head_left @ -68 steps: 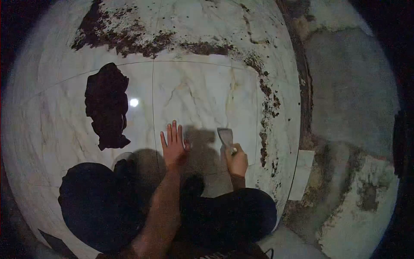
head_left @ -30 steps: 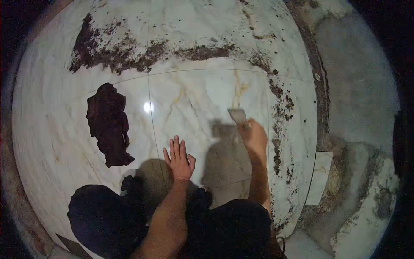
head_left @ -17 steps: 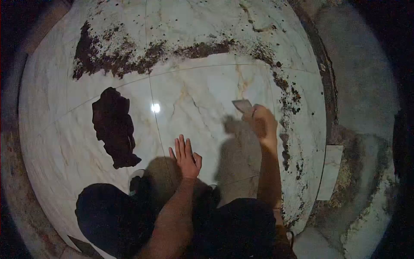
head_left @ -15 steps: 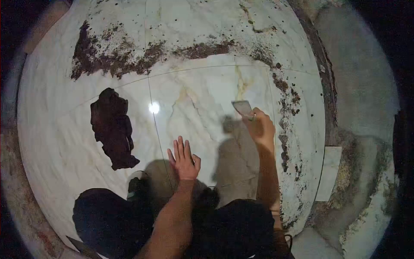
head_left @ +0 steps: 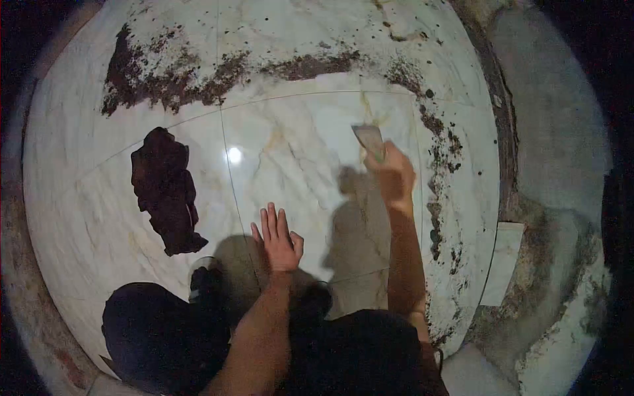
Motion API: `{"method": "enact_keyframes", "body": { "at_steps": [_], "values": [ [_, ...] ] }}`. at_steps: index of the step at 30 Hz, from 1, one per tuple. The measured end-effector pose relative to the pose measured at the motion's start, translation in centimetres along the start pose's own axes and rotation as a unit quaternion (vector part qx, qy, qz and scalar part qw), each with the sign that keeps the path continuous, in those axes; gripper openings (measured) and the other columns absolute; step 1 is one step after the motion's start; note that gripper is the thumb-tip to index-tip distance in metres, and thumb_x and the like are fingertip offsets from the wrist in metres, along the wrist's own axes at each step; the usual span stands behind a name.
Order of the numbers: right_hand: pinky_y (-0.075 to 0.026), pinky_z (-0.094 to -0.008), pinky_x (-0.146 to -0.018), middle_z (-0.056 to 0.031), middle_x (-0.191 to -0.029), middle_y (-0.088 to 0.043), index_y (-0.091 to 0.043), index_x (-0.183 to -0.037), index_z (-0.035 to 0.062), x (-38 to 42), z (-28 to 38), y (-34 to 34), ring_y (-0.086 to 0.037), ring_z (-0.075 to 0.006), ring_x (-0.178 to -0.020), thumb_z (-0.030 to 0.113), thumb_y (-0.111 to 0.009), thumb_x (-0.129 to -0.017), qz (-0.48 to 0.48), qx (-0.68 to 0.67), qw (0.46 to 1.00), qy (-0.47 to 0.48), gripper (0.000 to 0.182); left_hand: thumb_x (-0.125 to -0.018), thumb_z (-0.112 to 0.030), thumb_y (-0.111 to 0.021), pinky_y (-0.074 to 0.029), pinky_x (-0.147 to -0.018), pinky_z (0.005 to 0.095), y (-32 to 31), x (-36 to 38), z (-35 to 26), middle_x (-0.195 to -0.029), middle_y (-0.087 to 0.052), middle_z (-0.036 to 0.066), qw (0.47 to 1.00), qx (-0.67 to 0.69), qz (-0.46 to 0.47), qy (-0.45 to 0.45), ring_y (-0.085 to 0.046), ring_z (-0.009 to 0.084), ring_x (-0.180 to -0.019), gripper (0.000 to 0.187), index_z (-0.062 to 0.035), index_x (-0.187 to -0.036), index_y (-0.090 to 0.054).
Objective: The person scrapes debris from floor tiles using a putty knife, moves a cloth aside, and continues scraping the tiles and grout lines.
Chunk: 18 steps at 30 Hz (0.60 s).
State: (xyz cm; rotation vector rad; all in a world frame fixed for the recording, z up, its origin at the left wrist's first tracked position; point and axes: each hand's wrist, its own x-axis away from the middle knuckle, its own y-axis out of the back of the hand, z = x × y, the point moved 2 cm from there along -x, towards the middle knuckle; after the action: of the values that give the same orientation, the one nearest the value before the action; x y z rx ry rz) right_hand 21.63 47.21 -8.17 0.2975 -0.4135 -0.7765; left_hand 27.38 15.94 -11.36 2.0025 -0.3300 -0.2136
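Observation:
My right hand (head_left: pixel 394 173) is closed around the handle of a flat scraper (head_left: pixel 368 137), whose pale blade points up and left over the marbled tile floor (head_left: pixel 297 165). My left hand (head_left: pixel 281 245) lies on the tiles with its fingers spread and nothing in it. Left of that hand a dark brown cloth (head_left: pixel 165 191) lies crumpled on the floor. Whether the scraper's blade touches the tile cannot be made out.
Dark dirt (head_left: pixel 224 78) forms a band across the upper floor, and more crumbs (head_left: pixel 434 218) run down the right side. A loose tile piece (head_left: pixel 503 264) lies beyond the right edge, beside rough grey ground (head_left: pixel 555 132). My knees are at the bottom.
My right hand has moved up over the tiles with the scraper, and the blade is turned more upright. My left hand stays flat; the whole view has shifted slightly.

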Motion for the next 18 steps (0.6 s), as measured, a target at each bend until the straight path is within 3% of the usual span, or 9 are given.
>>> {"method": "enact_keyframes", "body": {
  "at_steps": [1, 2, 5, 10, 12, 18],
  "values": [
    [-0.055, -0.0494, -0.086, -0.0202, -0.104, -0.073, -0.069, -0.113, 0.0079, -1.3, 4.6, -1.0, -0.070, -0.0406, -0.099, 0.036, -0.072, -0.085, 0.010, 0.225, 0.973, 0.040, 0.040, -0.087, -0.018, -0.052, -0.013, -0.122, 0.0617, -0.2, 0.0, -0.1, -0.164, -0.031, 0.018, 1.000, -0.001, -0.001, -0.004, -0.028, 0.0370, -0.153, 0.064, -0.0026, -0.148, -0.045],
    [-0.056, -0.0504, -0.085, -0.0179, -0.104, -0.074, -0.070, -0.116, 0.0126, -1.9, 7.7, -1.4, -0.071, -0.0397, -0.098, 0.036, -0.073, -0.085, 0.021, 0.438, 0.895, 0.077, 0.039, -0.087, -0.018, -0.052, -0.013, -0.122, 0.0614, -0.5, 0.1, 0.0, -0.164, -0.032, 0.018, 1.000, 0.002, -0.012, -0.010, -0.027, 0.0371, -0.153, 0.064, -0.0026, -0.149, -0.045],
    [-0.056, -0.0509, -0.086, -0.0189, -0.103, -0.074, -0.069, -0.117, 0.0140, -1.2, 9.4, -1.0, -0.071, -0.0388, -0.101, 0.038, -0.072, -0.084, 0.032, 0.431, 0.900, 0.053, 0.041, -0.088, -0.018, -0.051, -0.012, -0.123, 0.0608, -0.4, 0.1, 0.1, -0.164, -0.032, 0.017, 0.999, 0.018, -0.033, -0.012, -0.026, 0.0372, -0.153, 0.064, -0.0027, -0.149, -0.044],
    [-0.055, -0.0520, -0.088, -0.0197, -0.107, -0.074, -0.068, -0.115, 0.0137, 0.5, 6.8, 0.0, -0.070, -0.0389, -0.105, 0.042, -0.071, -0.083, 0.084, 0.442, 0.893, 0.006, 0.043, -0.091, -0.019, -0.049, -0.010, -0.123, 0.0598, -0.1, 0.0, 0.0, -0.163, -0.034, 0.017, 0.999, 0.022, -0.035, -0.013, -0.027, 0.0366, -0.153, 0.061, -0.0020, -0.150, -0.044],
    [-0.055, -0.0528, -0.088, -0.0198, -0.108, -0.073, -0.068, -0.116, 0.0131, -1.6, 8.0, -1.4, -0.070, -0.0394, -0.105, 0.041, -0.070, -0.084, 0.025, 0.412, 0.907, 0.079, 0.043, -0.091, -0.019, -0.049, -0.011, -0.124, 0.0588, -0.1, -0.1, -0.2, -0.164, -0.033, 0.017, 1.000, -0.006, -0.014, -0.013, -0.028, 0.0352, -0.153, 0.060, -0.0018, -0.148, -0.045],
    [-0.054, -0.0528, -0.091, -0.0199, -0.110, -0.073, -0.068, -0.120, 0.0142, -2.1, 8.6, -0.7, -0.070, -0.0397, -0.105, 0.040, -0.070, -0.085, 0.051, 0.431, 0.899, 0.057, 0.044, -0.087, -0.019, -0.051, -0.014, -0.122, 0.0601, -0.9, 0.2, 0.5, -0.164, -0.032, 0.017, 0.999, 0.001, -0.031, -0.014, -0.028, 0.0370, -0.152, 0.064, -0.0032, -0.149, -0.044]
  ]
}}
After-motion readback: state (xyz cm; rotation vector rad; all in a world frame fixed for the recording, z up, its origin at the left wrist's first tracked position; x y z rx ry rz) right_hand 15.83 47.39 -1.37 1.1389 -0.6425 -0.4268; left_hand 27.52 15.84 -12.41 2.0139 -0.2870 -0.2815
